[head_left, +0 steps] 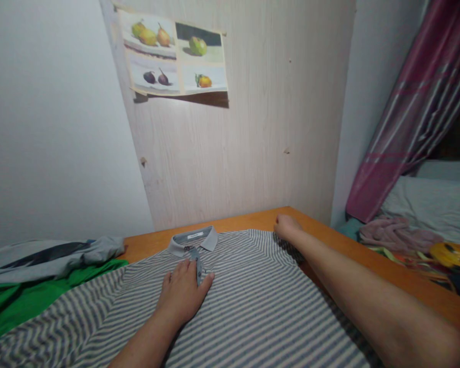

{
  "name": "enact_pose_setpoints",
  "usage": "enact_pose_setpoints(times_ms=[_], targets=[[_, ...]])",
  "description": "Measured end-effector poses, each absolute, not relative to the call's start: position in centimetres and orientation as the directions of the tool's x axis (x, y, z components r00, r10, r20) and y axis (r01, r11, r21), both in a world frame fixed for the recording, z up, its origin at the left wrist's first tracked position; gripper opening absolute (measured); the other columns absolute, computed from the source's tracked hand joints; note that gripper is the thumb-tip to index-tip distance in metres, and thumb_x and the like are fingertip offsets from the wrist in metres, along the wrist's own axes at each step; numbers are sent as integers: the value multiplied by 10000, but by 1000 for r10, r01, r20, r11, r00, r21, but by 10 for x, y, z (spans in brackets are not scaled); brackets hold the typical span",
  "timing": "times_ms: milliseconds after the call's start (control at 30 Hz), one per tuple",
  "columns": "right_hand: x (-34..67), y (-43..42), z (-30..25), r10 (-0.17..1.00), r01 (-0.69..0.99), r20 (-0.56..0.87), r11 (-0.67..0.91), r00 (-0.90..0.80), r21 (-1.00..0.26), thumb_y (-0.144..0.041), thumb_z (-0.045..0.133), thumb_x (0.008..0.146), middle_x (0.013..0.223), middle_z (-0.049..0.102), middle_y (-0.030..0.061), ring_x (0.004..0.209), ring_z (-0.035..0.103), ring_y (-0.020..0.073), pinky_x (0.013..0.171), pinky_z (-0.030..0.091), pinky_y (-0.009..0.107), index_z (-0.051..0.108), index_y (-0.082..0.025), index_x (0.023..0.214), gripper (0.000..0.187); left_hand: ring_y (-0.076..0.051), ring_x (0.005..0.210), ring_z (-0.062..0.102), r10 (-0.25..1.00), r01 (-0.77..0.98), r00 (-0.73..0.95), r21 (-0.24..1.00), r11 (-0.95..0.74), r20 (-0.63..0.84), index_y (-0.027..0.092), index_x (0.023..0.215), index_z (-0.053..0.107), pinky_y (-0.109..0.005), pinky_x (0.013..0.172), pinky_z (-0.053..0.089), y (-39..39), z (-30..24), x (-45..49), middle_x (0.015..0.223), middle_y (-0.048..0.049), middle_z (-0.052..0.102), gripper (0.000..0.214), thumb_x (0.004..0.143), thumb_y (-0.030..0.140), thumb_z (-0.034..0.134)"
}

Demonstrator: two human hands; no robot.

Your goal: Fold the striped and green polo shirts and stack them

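Note:
A grey and white striped polo shirt [253, 301] lies spread face up on an orange wooden table [329, 225], its grey collar [193, 240] toward the wall. My left hand [184, 294] rests flat on the chest just below the collar, fingers stretched out beside the button placket. My right hand [285, 226] reaches to the far right shoulder of the shirt, fingers curled down on the fabric edge; whether it pinches the cloth is hidden.
A green cloth [30, 296] and a grey garment [49, 258] lie at the table's left end. A pale wood panel with a fruit poster [176, 56] stands behind. A bed [429, 209] with bedding and a plaid curtain [417, 117] lies to the right.

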State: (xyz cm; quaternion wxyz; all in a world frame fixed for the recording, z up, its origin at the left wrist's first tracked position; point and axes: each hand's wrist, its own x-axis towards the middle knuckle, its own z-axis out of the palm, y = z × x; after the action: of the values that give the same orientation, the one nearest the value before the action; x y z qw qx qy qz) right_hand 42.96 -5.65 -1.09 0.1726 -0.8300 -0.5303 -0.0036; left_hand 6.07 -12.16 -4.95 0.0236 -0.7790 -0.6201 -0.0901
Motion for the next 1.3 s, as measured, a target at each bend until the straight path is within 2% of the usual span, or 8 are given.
enact_pose_setpoints(times_ms=[233,433,600,700,767,1067,1133,1300], targets=[[331,-37,-5,985,957,167,21,29,-289,-260,488,954,1218,732,117,1139,660,238,912,458,262,750,-189,1100,309,-353,1475,350,960,971,209,77,-227,186,110,1465,481,-555,1178,251,-121,-53,60,1576,-203,423,775,929,649,330],[285,-25,-18,986,955,29,166,-164,-247,-427,431,994,1356,655,161,1262,602,272,1036,432,320,689,-146,1275,474,-356,1482,341,961,968,207,104,-229,181,118,1469,477,-563,1186,230,-122,-52,61,1586,-204,406,771,928,649,336],[281,-14,-36,989,965,-9,142,-148,-219,-463,386,1002,1539,462,210,1425,435,321,1153,328,440,534,-99,1446,594,-364,1481,339,963,967,201,117,-225,181,111,1469,478,-565,1189,226,-125,-51,62,1578,-210,417,789,922,662,340],[282,-11,-44,991,968,9,131,-132,-216,-469,329,1019,1617,333,205,1502,294,331,1195,234,521,420,-94,1524,635,-365,1476,344,961,965,207,122,-231,183,99,1470,477,-576,1187,225,-126,-50,63,1572,-211,424,802,925,668,327],[283,-12,-46,991,967,17,134,-133,-219,-478,319,1023,1631,307,196,1516,257,333,1201,205,547,392,-97,1538,645,-359,1472,351,960,965,207,120,-231,187,103,1466,480,-574,1188,226,-127,-50,63,1570,-204,432,796,928,666,322],[288,-31,-31,995,964,68,94,-80,-248,-451,293,1028,1427,568,241,1354,510,328,1107,369,412,597,-61,1360,596,-354,1466,362,956,966,209,111,-235,204,104,1454,481,-578,1180,246,-125,-50,64,1568,-206,434,796,926,679,321],[290,-39,-37,995,965,67,82,-67,-251,-465,302,1027,1441,555,244,1369,495,336,1113,359,423,602,-58,1358,604,-354,1465,362,956,966,209,111,-235,207,102,1448,486,-581,1178,247,-125,-51,64,1566,-207,436,797,924,681,325],[305,-55,-45,994,961,82,85,-66,-264,-457,393,1019,1559,443,190,1477,344,317,1181,261,452,525,-96,1447,576,-358,1465,361,956,964,214,118,-240,199,100,1446,491,-585,1172,254,-123,-51,64,1569,-211,431,807,921,691,325]])
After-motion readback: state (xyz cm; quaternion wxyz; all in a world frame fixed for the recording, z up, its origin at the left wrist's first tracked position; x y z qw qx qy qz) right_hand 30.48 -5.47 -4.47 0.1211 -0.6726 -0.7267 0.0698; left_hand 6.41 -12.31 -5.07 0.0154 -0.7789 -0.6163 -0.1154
